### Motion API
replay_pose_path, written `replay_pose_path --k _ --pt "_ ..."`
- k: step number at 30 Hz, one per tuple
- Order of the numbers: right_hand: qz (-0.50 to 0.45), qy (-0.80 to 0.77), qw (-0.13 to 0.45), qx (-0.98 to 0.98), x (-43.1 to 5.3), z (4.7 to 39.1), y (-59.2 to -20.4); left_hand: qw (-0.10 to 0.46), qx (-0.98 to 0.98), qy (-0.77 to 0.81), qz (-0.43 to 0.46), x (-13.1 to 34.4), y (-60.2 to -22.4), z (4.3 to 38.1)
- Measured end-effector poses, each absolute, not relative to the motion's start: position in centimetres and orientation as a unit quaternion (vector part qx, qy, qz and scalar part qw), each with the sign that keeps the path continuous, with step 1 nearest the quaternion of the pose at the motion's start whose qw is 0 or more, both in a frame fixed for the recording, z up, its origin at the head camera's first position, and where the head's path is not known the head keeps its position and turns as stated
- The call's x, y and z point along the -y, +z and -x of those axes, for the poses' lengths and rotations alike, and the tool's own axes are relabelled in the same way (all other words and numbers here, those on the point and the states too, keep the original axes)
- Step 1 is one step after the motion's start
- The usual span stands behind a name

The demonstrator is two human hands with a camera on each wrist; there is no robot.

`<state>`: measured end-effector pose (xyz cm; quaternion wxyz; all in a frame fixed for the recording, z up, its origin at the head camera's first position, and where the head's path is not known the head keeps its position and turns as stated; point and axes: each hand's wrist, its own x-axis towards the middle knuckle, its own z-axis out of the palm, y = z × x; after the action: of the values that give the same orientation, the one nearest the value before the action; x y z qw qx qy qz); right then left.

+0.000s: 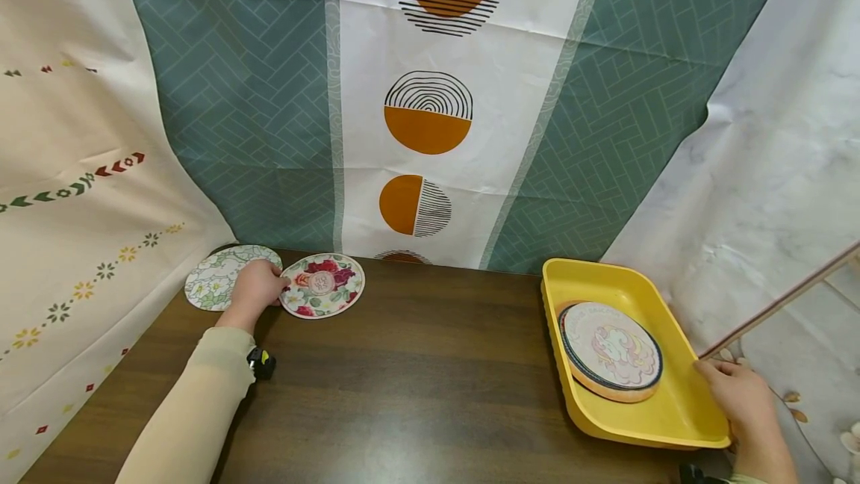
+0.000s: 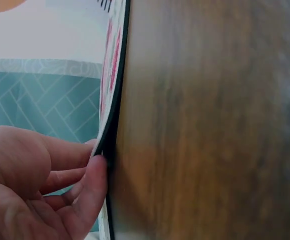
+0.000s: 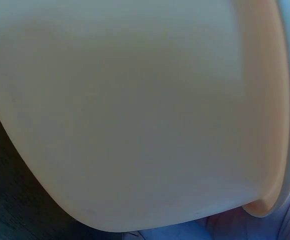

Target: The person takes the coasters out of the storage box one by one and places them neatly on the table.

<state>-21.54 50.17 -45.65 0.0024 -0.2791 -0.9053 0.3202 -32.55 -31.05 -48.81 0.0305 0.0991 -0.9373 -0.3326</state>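
Note:
My left hand (image 1: pixel 257 288) pinches the near left edge of a round mat (image 1: pixel 324 287) printed with red roses. In the left wrist view, thumb and fingers meet at the rim of this mat (image 2: pixel 114 80), whose underside is dark. Beside and partly behind that hand lies a second round mat (image 1: pixel 215 278), white with green leaves and flowers. At the far right my right hand (image 1: pixel 742 398) grips the right rim of a yellow tray (image 1: pixel 685 413). Inside the tray sits a stack of round mats (image 1: pixel 611 346), with a pale pink design on top. The right wrist view shows only the tray's outer wall (image 3: pixel 145 125).
The brown wooden table (image 1: pixel 430 364) spreads between the mats and the tray. A patterned cloth (image 1: pixel 430 170) hangs along the back, with a cream cloth (image 1: pixel 74 260) at the left and a pale one (image 1: pixel 786 170) at the right. A thin strip (image 1: pixel 779 301) slants above the right hand.

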Motion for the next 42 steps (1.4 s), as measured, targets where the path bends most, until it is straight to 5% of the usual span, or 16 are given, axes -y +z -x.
replay_pose_path --k 42 --pt "0.275 0.312 0.001 0.909 -50.44 21.60 -45.66 0.006 0.964 -0.240 -0.115 30.14 -48.35 33.23"
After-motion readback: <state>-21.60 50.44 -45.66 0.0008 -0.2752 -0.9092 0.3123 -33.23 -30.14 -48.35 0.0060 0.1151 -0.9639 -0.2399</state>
